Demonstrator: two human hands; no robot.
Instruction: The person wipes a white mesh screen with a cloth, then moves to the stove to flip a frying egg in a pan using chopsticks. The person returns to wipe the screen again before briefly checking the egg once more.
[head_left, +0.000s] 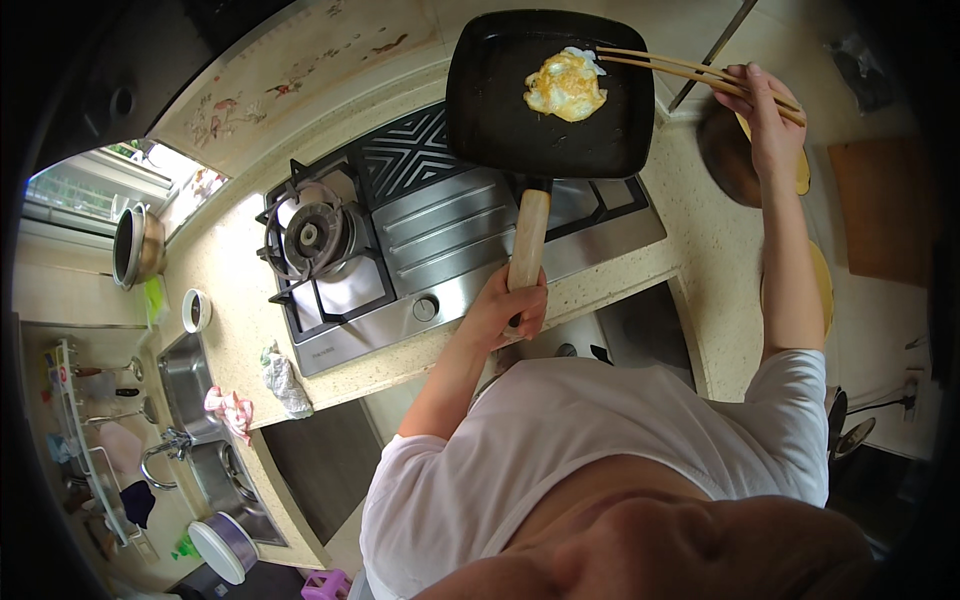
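My left hand (513, 306) grips the wooden handle (530, 232) of a square black frying pan (487, 120). The pan is over the right part of the gas hob (442, 217); whether it rests on the burner there cannot be made out. A fried egg (566, 84), browned in patches, lies in the pan toward its far right. Between the fingers of my right hand (772, 120) is a pair of wooden chopsticks (675, 67). Their tips reach over the pan's right rim to the whitish edge of the egg.
To the left, the bare burner (309, 234) has a pan support around it. A white cup (196, 310) and a crumpled cloth (285, 382) lie on the speckled counter (232, 277), near the sink (187, 382). Under my right forearm is a dark round pan (724, 154); a wooden board (877, 210) stands beyond.
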